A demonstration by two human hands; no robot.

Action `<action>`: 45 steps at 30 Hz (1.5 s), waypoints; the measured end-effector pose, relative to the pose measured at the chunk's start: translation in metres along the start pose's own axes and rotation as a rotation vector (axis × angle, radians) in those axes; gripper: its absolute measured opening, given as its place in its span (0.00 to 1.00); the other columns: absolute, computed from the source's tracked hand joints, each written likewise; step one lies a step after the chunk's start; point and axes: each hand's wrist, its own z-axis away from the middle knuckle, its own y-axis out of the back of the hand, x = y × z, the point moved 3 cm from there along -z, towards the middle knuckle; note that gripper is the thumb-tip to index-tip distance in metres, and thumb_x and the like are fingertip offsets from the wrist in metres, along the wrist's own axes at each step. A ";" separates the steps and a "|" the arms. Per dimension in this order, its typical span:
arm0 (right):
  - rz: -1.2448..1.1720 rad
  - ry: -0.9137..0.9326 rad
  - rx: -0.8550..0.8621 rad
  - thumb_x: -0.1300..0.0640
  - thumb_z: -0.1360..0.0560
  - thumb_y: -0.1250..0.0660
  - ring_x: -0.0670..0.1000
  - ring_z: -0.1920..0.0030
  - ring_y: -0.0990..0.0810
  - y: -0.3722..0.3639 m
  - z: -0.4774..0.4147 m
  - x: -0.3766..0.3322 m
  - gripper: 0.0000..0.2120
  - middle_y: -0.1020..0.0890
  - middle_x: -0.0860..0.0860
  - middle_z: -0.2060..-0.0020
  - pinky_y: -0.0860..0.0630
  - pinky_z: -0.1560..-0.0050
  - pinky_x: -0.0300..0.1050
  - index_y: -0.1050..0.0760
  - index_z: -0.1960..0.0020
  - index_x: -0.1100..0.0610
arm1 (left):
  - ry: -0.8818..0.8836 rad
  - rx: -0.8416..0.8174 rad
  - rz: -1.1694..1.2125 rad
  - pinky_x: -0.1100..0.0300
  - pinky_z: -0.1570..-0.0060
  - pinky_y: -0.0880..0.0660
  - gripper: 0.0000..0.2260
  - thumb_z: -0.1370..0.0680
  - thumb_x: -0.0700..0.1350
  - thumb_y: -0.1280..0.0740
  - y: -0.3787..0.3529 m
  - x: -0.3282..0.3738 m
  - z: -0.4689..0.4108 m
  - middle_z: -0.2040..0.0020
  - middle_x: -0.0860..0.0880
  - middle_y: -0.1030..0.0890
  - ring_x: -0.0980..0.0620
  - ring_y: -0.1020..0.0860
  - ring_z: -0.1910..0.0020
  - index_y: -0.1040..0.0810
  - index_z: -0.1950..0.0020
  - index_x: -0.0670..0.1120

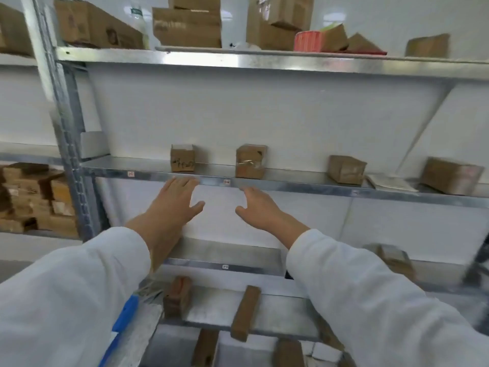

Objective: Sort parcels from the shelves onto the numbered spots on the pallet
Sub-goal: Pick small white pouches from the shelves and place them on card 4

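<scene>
Four parcels [250, 161] on steel shelf [291, 184], white wall [225, 115] behind

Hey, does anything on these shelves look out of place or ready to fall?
Yes. On the lower shelf, a long narrow parcel lies askew with its end poking past the front edge, so it might slide off. On the top shelf, a small box sits tilted beside a red package instead of flat.

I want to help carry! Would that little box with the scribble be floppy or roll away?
Probably stiff: the scribbled cardboard box keeps square corners. Likely light, being small. It sits flat on the shelf, so it should slide, not roll.
</scene>
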 end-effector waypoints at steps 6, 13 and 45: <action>0.052 -0.207 0.048 0.51 0.22 0.39 0.58 0.28 0.36 0.064 0.085 0.125 0.30 0.38 0.54 0.25 0.37 0.29 0.51 0.44 0.23 0.57 | -0.249 -0.032 0.118 0.54 0.25 0.47 0.27 0.21 0.54 0.38 -0.041 0.150 -0.023 0.26 0.48 0.35 0.49 0.39 0.26 0.37 0.26 0.45; 0.111 -0.435 0.121 0.51 0.21 0.39 0.57 0.27 0.36 0.130 0.168 0.234 0.29 0.40 0.54 0.24 0.37 0.29 0.50 0.44 0.24 0.56 | -0.460 -0.030 0.196 0.55 0.25 0.53 0.25 0.20 0.52 0.39 -0.068 0.283 -0.035 0.25 0.47 0.37 0.49 0.41 0.25 0.37 0.25 0.44; 0.233 -0.645 0.011 0.43 0.19 0.48 0.56 0.53 0.23 0.187 -0.032 0.561 0.23 0.24 0.53 0.61 0.31 0.56 0.43 0.27 0.61 0.58 | -0.503 -0.277 0.041 0.51 0.38 0.35 0.14 0.19 0.38 0.46 -0.267 0.500 -0.338 0.38 0.39 0.28 0.41 0.31 0.39 0.29 0.36 0.38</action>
